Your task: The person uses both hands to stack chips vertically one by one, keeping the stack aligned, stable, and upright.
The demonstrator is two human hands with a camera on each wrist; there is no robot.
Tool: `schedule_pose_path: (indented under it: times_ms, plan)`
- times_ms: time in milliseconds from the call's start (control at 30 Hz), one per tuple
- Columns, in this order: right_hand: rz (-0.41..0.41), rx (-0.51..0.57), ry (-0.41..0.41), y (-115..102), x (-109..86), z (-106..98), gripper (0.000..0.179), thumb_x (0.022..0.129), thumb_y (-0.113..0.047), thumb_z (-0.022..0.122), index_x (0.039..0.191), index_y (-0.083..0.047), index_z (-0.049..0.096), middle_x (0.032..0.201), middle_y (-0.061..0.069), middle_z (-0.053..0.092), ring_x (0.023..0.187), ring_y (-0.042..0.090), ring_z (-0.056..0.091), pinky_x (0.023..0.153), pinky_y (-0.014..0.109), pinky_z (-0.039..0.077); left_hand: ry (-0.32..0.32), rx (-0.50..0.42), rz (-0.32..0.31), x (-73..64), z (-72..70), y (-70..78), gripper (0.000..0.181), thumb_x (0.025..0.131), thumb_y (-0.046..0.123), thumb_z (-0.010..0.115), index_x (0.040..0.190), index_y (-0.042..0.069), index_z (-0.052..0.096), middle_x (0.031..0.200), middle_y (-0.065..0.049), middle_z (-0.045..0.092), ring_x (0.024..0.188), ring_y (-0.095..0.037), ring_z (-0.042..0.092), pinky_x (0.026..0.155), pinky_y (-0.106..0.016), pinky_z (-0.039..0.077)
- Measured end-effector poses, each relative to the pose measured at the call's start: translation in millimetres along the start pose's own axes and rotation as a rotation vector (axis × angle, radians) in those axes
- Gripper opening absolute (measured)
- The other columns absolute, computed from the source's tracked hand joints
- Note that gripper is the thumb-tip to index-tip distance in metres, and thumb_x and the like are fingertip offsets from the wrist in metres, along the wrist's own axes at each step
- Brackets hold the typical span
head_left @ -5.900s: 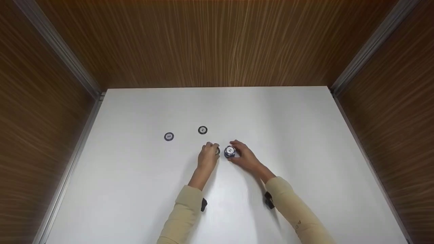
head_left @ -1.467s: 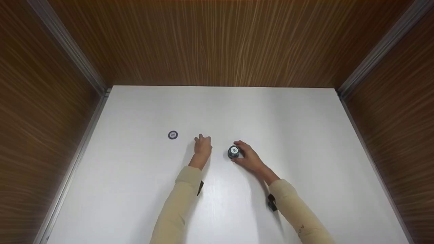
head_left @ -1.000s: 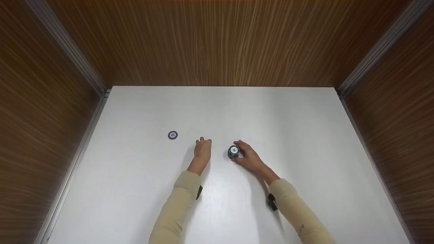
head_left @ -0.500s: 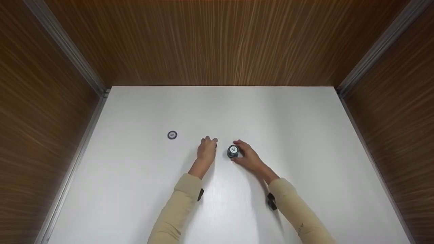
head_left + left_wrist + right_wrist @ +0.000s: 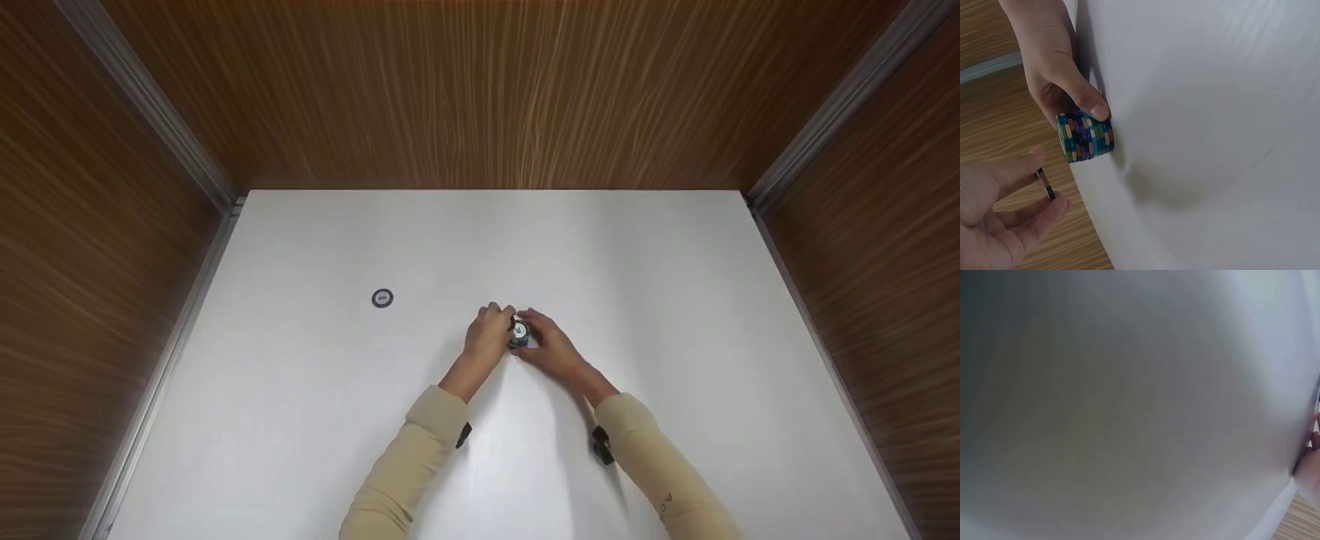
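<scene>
A stack of several poker chips [image 5: 1085,136] in mixed colours stands on the white table, its top chip face [image 5: 520,331] showing in the head view. Thumb and fingers of my right hand [image 5: 553,348] hold the stack from the right side. My left hand [image 5: 489,336] pinches a single dark-edged poker chip [image 5: 1045,184] between thumb and fingertips, close to the stack's upper left and, in the left wrist view, apart from it. In the right wrist view only a bit of a hand [image 5: 1310,469] shows at the right edge; the stack is out of sight there.
One purple-rimmed poker chip [image 5: 382,298] lies flat on the white table [image 5: 300,420], left of both hands. Wood-patterned panels [image 5: 480,97] enclose the table at the back and on both sides.
The black chip at the upper middle has been picked up by my left hand, which has moved right to the stack. The stack has grown taller since the earliest frame. My right hand stays around it.
</scene>
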State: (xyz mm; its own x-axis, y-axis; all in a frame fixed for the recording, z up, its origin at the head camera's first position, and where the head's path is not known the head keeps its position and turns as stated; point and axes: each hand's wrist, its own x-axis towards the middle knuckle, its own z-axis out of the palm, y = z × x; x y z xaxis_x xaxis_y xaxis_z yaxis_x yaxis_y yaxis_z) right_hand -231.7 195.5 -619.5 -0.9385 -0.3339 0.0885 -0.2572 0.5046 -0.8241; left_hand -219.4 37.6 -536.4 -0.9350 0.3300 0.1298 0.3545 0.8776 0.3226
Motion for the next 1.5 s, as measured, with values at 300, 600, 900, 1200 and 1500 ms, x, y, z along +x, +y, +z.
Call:
schedule_pose_path:
  times_ms: [300,600,900,1200,1500]
  plan:
    - [-0.034,0.079,-0.041,0,0.6,0,0.058,0.074,0.001,0.071,0.128,-0.001,0.048,0.135,0.011,0.044,0.132,0.025,0.029,0.108,0.03,0.023,0.032,0.072,0.014,5.1,11.3,22.5,0.019,0.077,0.009,0.072,0.095,0.008,0.066,0.08,-0.007,0.059,0.078,-0.02,0.058,0.059,-0.027,0.054]
    - [0.006,0.05,-0.027,0,1.0,3,0.067,0.075,-0.007,0.074,0.133,-0.002,0.044,0.138,0.012,0.041,0.133,0.024,0.025,0.108,0.028,0.021,0.036,0.113,-0.024,8.5,17.9,25.5,0.02,0.074,0.006,0.073,0.093,0.009,0.068,0.08,-0.007,0.061,0.078,-0.021,0.058,0.059,-0.028,0.053]
    - [0.034,0.024,-0.034,-1,0.8,3,0.065,0.075,-0.011,0.075,0.132,-0.003,0.045,0.137,0.011,0.042,0.134,0.025,0.023,0.108,0.029,0.021,0.028,0.102,-0.046,6.6,24.2,24.6,0.021,0.078,0.006,0.071,0.098,0.008,0.067,0.083,-0.007,0.061,0.081,-0.021,0.059,0.061,-0.028,0.053]
    - [-0.055,0.048,-0.027,-2,-0.4,1,0.053,0.075,-0.001,0.071,0.123,0.002,0.052,0.131,0.018,0.046,0.132,0.034,0.026,0.108,0.04,0.022,0.073,0.022,-0.063,-1.4,26.3,20.6,0.026,0.078,0.006,0.07,0.104,0.007,0.065,0.086,-0.009,0.058,0.081,-0.023,0.057,0.059,-0.029,0.053]
    - [-0.103,0.007,0.011,3,-1.3,0,0.059,0.067,0.009,0.064,0.124,0.008,0.05,0.13,0.024,0.045,0.129,0.038,0.029,0.107,0.045,0.022,0.103,-0.131,-0.133,-3.6,37.7,18.6,0.042,0.072,0.007,0.075,0.112,0.005,0.059,0.096,-0.012,0.059,0.086,-0.027,0.056,0.063,-0.033,0.053]
